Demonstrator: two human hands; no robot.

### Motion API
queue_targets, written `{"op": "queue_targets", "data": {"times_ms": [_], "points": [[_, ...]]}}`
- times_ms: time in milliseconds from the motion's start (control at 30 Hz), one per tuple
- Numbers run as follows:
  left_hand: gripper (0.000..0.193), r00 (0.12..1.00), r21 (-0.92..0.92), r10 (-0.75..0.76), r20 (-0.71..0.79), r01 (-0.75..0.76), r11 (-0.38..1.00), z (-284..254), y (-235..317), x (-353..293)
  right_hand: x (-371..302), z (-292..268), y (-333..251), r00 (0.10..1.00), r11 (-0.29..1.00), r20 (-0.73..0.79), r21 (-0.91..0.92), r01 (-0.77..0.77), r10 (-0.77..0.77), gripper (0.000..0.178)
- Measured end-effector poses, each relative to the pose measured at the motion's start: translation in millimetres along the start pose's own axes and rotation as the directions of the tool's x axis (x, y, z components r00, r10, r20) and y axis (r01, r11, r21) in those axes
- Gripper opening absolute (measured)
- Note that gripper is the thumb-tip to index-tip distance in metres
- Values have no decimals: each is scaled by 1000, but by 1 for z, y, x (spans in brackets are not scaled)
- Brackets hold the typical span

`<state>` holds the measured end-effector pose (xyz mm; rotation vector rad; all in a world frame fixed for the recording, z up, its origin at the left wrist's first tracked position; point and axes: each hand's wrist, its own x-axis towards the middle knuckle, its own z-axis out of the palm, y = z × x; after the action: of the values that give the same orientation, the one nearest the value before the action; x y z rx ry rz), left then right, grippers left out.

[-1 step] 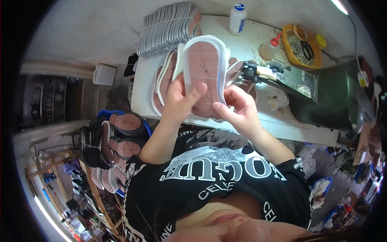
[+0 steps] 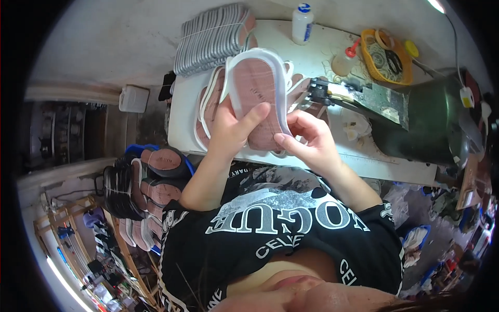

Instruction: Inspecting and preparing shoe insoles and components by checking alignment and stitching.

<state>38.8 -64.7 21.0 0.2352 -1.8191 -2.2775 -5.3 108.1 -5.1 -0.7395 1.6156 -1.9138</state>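
Note:
I hold a pinkish-brown insole [image 2: 254,78] with a white raised edge in front of me, above the worktable. My left hand [image 2: 228,127] grips its left side, thumb lying across the top surface. On the opposite lower side, my right hand [image 2: 311,138] pinches the white edge between thumb and fingers. Behind and left of it, several similar white-edged insoles [image 2: 214,99] lie on the table, partly covered by the held one and my hands. More of them show to its right, beneath the black head of a green machine [image 2: 319,91].
A tied stack of grey-edged insoles [image 2: 210,39] stands at the back of the white table [image 2: 332,39]. Beyond are a white bottle [image 2: 302,26], a red-tipped bottle [image 2: 344,62] and a yellow basket [image 2: 387,57] of bands. Bundled soles [image 2: 163,158] sit at the lower left.
The held insole has tilted slightly, its upper end shifting a little left and down. Both hands keep their grip. The whole view has shifted slightly.

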Motion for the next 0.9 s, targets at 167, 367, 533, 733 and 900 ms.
{"op": "queue_targets", "data": {"times_ms": [167, 367, 533, 733, 900], "points": [[38, 909, -258, -229, 349, 328, 909, 31, -8, 14, -8, -40, 8, 949, 627, 247, 712, -315, 196, 40], [31, 971, -10, -41, 234, 45, 999, 56, -22, 20, -8, -73, 0, 923, 847, 307, 402, -348, 233, 32], [26, 986, 42, 52, 159, -59, 997, 70, -31, 30, -13, -77, -26, 972, 974, 71, 14, -228, 226, 20], [22, 980, 63, -114, 161, 106, 992, 80, -30, 57, -21, -81, 1, 979, 952, -55, 250, -179, 199, 23], [27, 963, 33, -237, 130, 235, 971, 86, -48, 90, -41, -79, 15, 959, 899, -42, 362, -247, 280, 31]]}}
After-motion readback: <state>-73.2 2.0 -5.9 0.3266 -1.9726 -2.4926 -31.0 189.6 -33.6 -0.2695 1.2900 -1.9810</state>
